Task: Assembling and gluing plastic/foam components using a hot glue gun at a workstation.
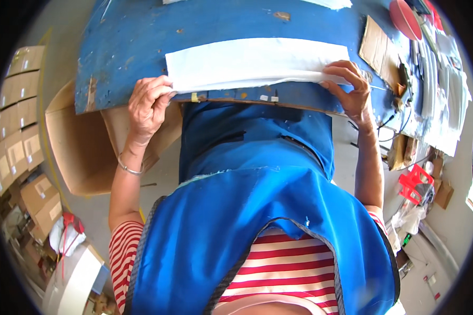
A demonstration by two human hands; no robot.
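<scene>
A folded strip of white fabric (257, 63) lies across the near edge of a worn blue table (142, 31). My left hand (148, 102) grips the strip's left end at the table edge, fingers curled over it. My right hand (347, 84) pinches the strip's right end, fingertips pressing the near edge of the fabric. A thin bracelet sits on my left wrist. My blue apron and red-striped shirt fill the lower middle of the view.
An open cardboard box (84, 142) stands on the floor at the left under the table edge. Stacked sealed cartons (18, 121) line the far left. Cardboard pieces (376, 47), a red round object (404, 18) and white stacks (446, 89) sit at right. A red plastic stool (415, 181) stands below.
</scene>
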